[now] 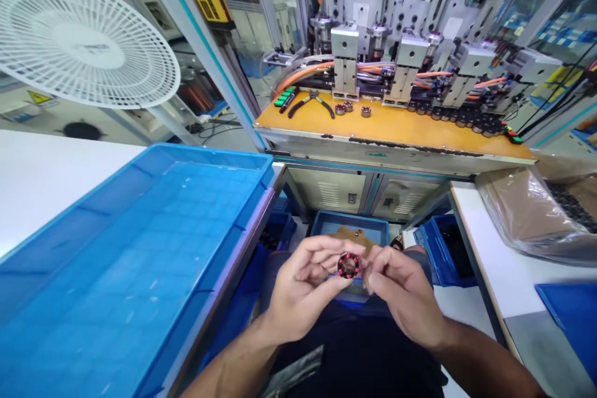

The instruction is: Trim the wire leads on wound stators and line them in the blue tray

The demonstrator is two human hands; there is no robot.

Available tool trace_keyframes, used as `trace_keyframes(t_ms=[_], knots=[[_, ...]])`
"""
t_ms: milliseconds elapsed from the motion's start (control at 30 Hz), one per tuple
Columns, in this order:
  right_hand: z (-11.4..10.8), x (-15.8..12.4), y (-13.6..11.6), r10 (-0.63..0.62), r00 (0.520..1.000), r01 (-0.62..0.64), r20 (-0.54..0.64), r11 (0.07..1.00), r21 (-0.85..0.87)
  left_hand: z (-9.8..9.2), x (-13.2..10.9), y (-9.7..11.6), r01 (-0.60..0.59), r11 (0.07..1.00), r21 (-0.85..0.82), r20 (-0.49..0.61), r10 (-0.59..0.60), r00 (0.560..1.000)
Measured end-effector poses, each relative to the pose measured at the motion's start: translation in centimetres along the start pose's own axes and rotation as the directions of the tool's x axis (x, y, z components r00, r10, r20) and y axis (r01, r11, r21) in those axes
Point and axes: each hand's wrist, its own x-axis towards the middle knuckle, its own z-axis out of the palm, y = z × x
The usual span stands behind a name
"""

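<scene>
Both my hands meet over my lap around a small round black part with red windings, a wound coil ring [348,265]. My left hand [302,289] pinches its left and lower edge between thumb and fingers. My right hand [405,292] closes on its right side with curled fingers. The ring faces the camera, held upright between the fingertips.
A large blue plastic crate [140,249] sits on the white table at left. A white fan [79,31] stands behind it. Ahead is an orange-topped machine bench [396,127] with pliers [310,102] and similar rings [366,111]. Blue bins [349,224] lie on the floor; a plastic bag [527,211] rests at right.
</scene>
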Motion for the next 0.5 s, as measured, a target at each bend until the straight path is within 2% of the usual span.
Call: trace_keyframes(t_ms=[133, 200, 300, 400, 500], knots=[[-0.8, 0.5, -1.9, -0.003, 0.998, 0.015, 0.065, 0.981, -0.194, -0.3, 0.2, 0.6, 0.097, 0.995, 0.003, 0.037, -0.097, 0.995], [-0.6, 1.0, -3.0, 0.061, 0.995, -0.041, 0.073, 0.967, -0.251, -0.3, 0.4, 0.7, 0.116, 0.993, 0.033, 0.055, -0.118, 0.991], [0.1, 1.4, -3.7, 0.141, 0.989, -0.121, 0.045, 0.948, -0.296, -0.2, 0.5, 0.6, 0.150, 0.989, -0.006, 0.092, -0.148, 0.985], [0.3, 1.4, -3.6, 0.135, 0.989, -0.106, 0.061, 0.931, -0.349, -0.2, 0.5, 0.3, 0.160, 0.986, -0.045, 0.061, -0.157, 0.986], [-0.8, 1.4, -3.7, 0.136, 0.983, -0.082, 0.125, 0.928, -0.363, -0.1, 0.3, 0.1, 0.218, 0.973, -0.080, 0.015, -0.217, 0.976]])
